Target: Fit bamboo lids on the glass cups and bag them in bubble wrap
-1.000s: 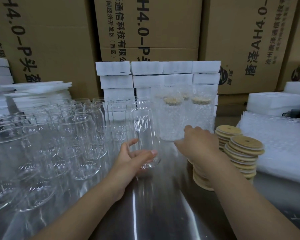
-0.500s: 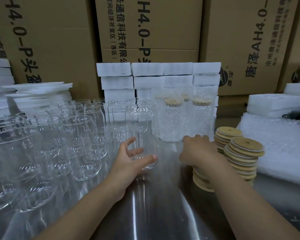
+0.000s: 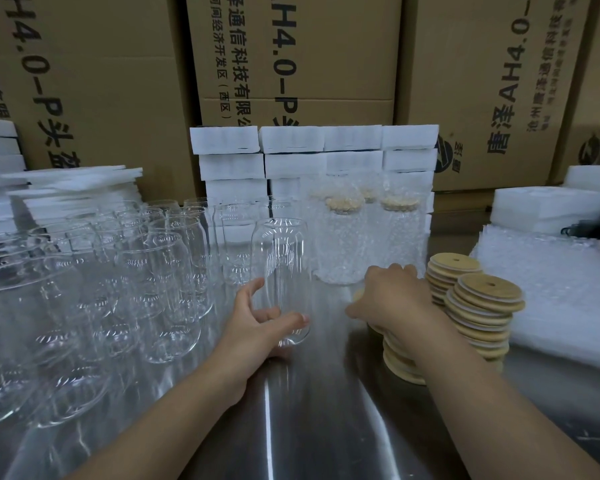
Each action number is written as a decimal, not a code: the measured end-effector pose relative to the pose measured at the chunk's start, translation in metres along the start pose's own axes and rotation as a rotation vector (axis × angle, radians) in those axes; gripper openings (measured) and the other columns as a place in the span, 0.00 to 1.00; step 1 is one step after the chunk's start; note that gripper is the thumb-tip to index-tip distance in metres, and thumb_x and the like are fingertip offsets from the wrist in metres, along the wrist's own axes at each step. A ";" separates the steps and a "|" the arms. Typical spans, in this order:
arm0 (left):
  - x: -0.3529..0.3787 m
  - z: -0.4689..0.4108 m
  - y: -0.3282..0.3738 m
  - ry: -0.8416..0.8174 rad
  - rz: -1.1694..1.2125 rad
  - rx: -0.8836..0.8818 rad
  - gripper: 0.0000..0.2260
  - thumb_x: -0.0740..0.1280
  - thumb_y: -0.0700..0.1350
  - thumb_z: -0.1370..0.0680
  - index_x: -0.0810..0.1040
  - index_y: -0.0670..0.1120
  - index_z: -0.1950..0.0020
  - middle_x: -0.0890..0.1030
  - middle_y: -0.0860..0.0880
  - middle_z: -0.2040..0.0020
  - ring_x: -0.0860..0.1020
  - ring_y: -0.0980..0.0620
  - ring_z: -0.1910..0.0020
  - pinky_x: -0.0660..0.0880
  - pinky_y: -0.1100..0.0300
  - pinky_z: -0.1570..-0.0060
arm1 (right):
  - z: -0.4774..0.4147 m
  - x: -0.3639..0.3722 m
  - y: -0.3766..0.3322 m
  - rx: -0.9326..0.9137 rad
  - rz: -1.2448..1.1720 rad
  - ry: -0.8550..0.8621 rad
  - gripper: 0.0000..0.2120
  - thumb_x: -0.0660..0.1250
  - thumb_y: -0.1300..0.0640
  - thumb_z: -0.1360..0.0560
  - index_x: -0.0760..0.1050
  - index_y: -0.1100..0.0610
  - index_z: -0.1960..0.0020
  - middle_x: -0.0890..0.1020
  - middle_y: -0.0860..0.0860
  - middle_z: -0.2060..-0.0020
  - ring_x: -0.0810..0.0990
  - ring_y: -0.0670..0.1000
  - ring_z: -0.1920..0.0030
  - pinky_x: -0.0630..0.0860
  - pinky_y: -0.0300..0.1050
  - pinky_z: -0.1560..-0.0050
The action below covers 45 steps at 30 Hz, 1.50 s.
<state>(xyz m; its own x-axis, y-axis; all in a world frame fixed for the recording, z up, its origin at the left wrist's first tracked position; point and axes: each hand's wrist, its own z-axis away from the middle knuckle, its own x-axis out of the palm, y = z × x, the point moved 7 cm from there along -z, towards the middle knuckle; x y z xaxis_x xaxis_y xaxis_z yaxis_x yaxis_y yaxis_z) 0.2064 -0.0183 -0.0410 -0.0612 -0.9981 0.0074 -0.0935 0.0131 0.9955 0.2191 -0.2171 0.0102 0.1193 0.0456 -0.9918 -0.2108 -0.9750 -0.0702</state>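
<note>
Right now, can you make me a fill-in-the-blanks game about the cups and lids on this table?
1. The left hand grips a glass cup that has no ____ on it yet.
2. The right hand grips the top of a stack of bamboo lids, on the ____ side of that cup.
3. The finished cups behind the hands sit inside ____ wrap.
4. The big boxes at the back are made of ____.
Missing words: lid, right, bubble, cardboard.
</note>
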 end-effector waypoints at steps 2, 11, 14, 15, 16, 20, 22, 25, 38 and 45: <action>0.001 -0.001 0.000 -0.011 -0.005 0.002 0.42 0.76 0.48 0.43 0.63 0.61 0.32 0.80 0.41 0.46 0.81 0.47 0.47 0.81 0.55 0.59 | 0.000 -0.003 -0.001 -0.005 -0.027 0.043 0.28 0.66 0.40 0.29 0.68 0.53 0.35 0.71 0.55 0.39 0.67 0.58 0.37 0.65 0.49 0.49; -0.001 -0.003 -0.002 -0.028 -0.061 0.025 0.43 0.77 0.49 0.44 0.63 0.65 0.33 0.77 0.46 0.43 0.80 0.48 0.45 0.80 0.54 0.53 | 0.013 -0.049 0.002 -0.121 -1.114 0.517 0.33 0.75 0.42 0.33 0.65 0.45 0.33 0.70 0.52 0.39 0.74 0.49 0.44 0.70 0.35 0.54; 0.000 -0.003 -0.002 -0.048 -0.094 0.037 0.45 0.78 0.50 0.44 0.62 0.66 0.32 0.76 0.49 0.43 0.80 0.49 0.45 0.79 0.56 0.52 | 0.016 -0.052 0.004 -0.161 -1.345 0.560 0.28 0.77 0.45 0.34 0.68 0.44 0.39 0.72 0.50 0.41 0.76 0.46 0.45 0.75 0.38 0.49; 0.000 -0.002 -0.001 -0.057 -0.099 0.040 0.45 0.78 0.49 0.44 0.62 0.66 0.31 0.76 0.50 0.43 0.81 0.50 0.46 0.79 0.58 0.55 | 0.016 -0.051 0.005 -0.156 -1.421 0.546 0.25 0.76 0.46 0.33 0.69 0.45 0.42 0.74 0.49 0.43 0.77 0.45 0.46 0.76 0.40 0.47; 0.001 -0.002 -0.001 -0.066 -0.103 0.043 0.45 0.78 0.49 0.44 0.62 0.66 0.31 0.76 0.50 0.43 0.81 0.51 0.47 0.79 0.59 0.57 | 0.015 -0.050 0.006 -0.143 -1.487 0.524 0.22 0.76 0.46 0.33 0.70 0.45 0.45 0.76 0.47 0.46 0.78 0.43 0.48 0.77 0.39 0.49; 0.004 -0.001 0.001 -0.094 -0.112 0.055 0.45 0.78 0.47 0.44 0.63 0.66 0.32 0.75 0.49 0.42 0.81 0.49 0.47 0.80 0.61 0.61 | 0.010 -0.043 0.000 -0.096 -1.661 0.367 0.15 0.73 0.44 0.31 0.72 0.49 0.51 0.79 0.43 0.54 0.79 0.41 0.53 0.76 0.39 0.51; 0.004 -0.001 0.002 -0.103 -0.122 0.067 0.44 0.78 0.47 0.44 0.63 0.67 0.33 0.75 0.50 0.42 0.81 0.50 0.47 0.79 0.62 0.61 | 0.009 -0.040 -0.005 -0.100 -1.695 0.296 0.11 0.72 0.45 0.30 0.73 0.49 0.54 0.80 0.44 0.52 0.80 0.47 0.48 0.75 0.48 0.42; 0.006 0.001 0.003 -0.123 -0.138 0.083 0.44 0.78 0.47 0.44 0.63 0.69 0.34 0.75 0.52 0.42 0.81 0.53 0.48 0.76 0.69 0.65 | 0.011 -0.040 -0.013 -0.150 -1.707 0.236 0.07 0.70 0.48 0.27 0.75 0.50 0.56 0.81 0.48 0.50 0.80 0.53 0.45 0.73 0.51 0.39; 0.010 0.001 0.001 -0.179 -0.163 0.113 0.44 0.81 0.39 0.38 0.64 0.66 0.31 0.74 0.51 0.42 0.81 0.53 0.50 0.76 0.69 0.64 | 0.020 -0.040 -0.037 -0.361 -1.614 0.182 0.13 0.68 0.43 0.34 0.75 0.49 0.55 0.78 0.46 0.57 0.76 0.43 0.57 0.76 0.37 0.54; 0.011 0.002 0.002 -0.183 -0.141 0.117 0.43 0.78 0.46 0.43 0.64 0.67 0.34 0.75 0.50 0.41 0.81 0.52 0.50 0.77 0.67 0.62 | 0.019 -0.038 -0.039 -0.399 -1.572 0.220 0.03 0.67 0.52 0.24 0.74 0.49 0.56 0.77 0.43 0.61 0.74 0.39 0.63 0.70 0.26 0.66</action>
<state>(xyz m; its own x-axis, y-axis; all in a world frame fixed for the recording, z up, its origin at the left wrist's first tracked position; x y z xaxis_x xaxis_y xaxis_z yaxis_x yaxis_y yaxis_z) 0.2038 -0.0294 -0.0392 -0.2169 -0.9633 -0.1584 -0.2275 -0.1079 0.9678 0.2045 -0.1771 0.0483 0.0972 0.9934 0.0602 0.4892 0.0050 -0.8722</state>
